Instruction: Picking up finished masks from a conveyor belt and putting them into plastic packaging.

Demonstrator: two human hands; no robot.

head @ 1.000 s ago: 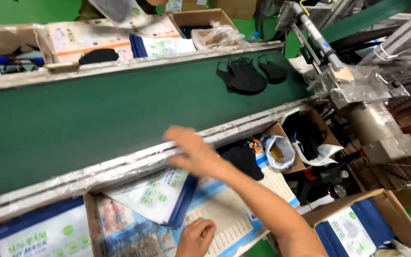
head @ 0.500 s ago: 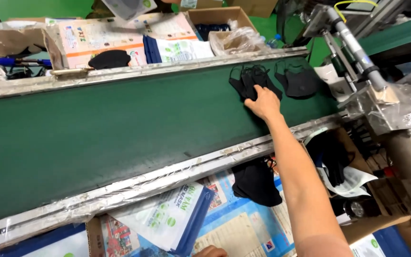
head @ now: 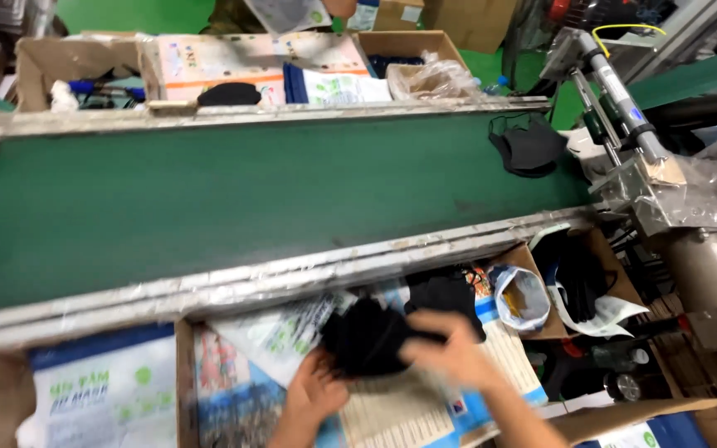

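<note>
A factory packing line: a green conveyor belt is running between metal rails, feeding a packaging machine, while cardboard boxes of printed pouches and black face masks are lining both sides.

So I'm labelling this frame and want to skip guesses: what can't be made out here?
Head view only:
- Right hand and left hand: motion-blurred, grip unclear.
- Black masks in the hands: blurred, count unknown.
- Open cardboard box contents: dark, indistinct.
- Lower packets: cut off by the frame edge.
</note>
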